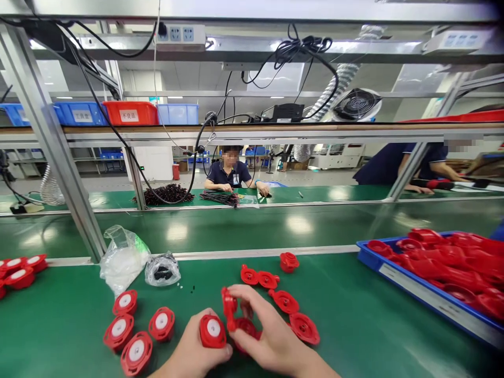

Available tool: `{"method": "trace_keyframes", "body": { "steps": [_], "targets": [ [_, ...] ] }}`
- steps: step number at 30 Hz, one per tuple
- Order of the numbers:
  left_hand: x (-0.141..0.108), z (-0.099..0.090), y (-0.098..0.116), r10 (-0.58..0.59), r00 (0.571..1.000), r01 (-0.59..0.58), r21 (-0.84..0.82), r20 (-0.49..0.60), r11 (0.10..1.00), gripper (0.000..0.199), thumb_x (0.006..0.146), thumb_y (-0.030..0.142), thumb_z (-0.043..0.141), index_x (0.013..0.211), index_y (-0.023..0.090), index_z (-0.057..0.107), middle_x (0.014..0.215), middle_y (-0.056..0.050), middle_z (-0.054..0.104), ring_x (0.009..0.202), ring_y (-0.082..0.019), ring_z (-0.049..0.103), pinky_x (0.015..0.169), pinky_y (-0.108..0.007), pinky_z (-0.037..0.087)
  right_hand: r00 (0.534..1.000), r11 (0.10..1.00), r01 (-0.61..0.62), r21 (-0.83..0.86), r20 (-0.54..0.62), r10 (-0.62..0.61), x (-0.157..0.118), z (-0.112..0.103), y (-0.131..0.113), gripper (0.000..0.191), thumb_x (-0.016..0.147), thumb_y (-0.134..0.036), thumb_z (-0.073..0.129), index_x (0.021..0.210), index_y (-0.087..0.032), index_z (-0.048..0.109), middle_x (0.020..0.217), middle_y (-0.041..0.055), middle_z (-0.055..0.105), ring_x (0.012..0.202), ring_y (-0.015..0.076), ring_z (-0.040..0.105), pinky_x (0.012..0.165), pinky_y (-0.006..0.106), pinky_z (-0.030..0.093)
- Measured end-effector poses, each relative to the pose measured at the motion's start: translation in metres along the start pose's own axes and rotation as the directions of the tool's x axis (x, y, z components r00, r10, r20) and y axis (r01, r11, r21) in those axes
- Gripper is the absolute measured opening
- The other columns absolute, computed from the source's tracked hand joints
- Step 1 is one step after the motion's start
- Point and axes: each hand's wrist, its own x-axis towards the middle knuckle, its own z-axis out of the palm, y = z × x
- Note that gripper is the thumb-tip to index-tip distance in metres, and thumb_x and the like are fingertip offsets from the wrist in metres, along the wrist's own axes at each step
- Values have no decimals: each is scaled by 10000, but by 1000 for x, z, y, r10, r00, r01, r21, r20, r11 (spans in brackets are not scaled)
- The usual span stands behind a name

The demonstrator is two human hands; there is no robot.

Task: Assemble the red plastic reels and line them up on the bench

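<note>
Low in the centre of the head view, my left hand is wrapped round a red round part with a white disc facing up. Just right of it, my right hand pinches a red part held upright between thumb and fingers. Another red part shows beneath my right fingers, partly hidden. Left of my hands stand several red parts with white discs. Beyond and right of my right hand lie several open red parts without discs, and a small red piece.
A blue tray heaped with red parts stands at right. Two clear bags lie at back left. More red parts are at far left. A metal post rises at left. People sit across the bench.
</note>
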Motion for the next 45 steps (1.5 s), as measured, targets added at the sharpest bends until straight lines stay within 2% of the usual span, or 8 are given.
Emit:
{"method": "trace_keyframes", "body": {
  "steps": [4,9,18,24,32,38,41,45],
  "targets": [
    [-2,5,10,107,991,-99,-90,84,991,461,638,172,869,1049,120,666,958,-46,707,830,-163,575,800,-271,486,956,941,277,-196,158,-249,-5,1,-12,637,841,-131,659,1451,-263,529,1386,125,560,1235,245,600,1056,352,517],
    [-3,6,8,131,990,-132,27,50,991,305,627,86,754,905,126,634,860,-22,660,783,-164,533,737,-278,468,928,911,371,-179,116,-355,-8,10,-7,788,814,-166,735,1532,-238,420,1372,149,612,1218,256,637,1050,334,528],
    [-3,1,-7,168,986,-169,96,10,981,270,657,69,688,855,171,535,752,45,543,698,-118,407,640,-250,355,944,918,330,-221,76,-321,-13,17,0,894,787,-257,842,1570,-281,411,1285,143,692,1108,304,701,1022,404,559],
    [-3,2,-10,137,990,-133,124,-26,983,298,647,81,698,807,193,471,704,72,494,666,-101,364,596,-235,314,944,922,327,-209,121,-307,-8,14,-5,712,823,-245,814,1479,-276,539,1338,146,669,1177,295,673,1005,380,558],
    [-8,6,-8,106,994,-100,130,-36,986,297,658,171,722,927,138,602,736,29,569,642,-109,418,603,-243,365,925,885,354,-301,254,-283,-3,7,-7,457,853,-334,799,1290,-278,676,1376,153,656,969,275,647,888,461,547],
    [-12,13,-7,170,973,-118,299,-154,947,211,761,207,673,729,193,465,660,45,505,645,-110,336,572,-252,294,876,793,479,-376,141,-462,-10,26,8,639,804,-420,860,1361,-269,589,1221,155,736,850,295,633,737,458,475],
    [-14,16,-11,202,963,-143,297,-179,944,237,814,276,659,742,200,447,670,38,512,660,-118,338,587,-254,313,839,703,499,-507,79,-539,-20,38,15,794,799,-453,854,1471,-227,496,1172,188,752,798,316,655,672,448,423],
    [-8,15,-13,250,952,-215,197,-174,957,339,792,379,727,762,206,437,672,37,510,653,-119,346,600,-250,338,828,679,498,-540,65,-556,-17,45,16,899,839,-517,811,1574,-250,369,1240,200,729,805,317,679,691,452,424]
  ]
}}
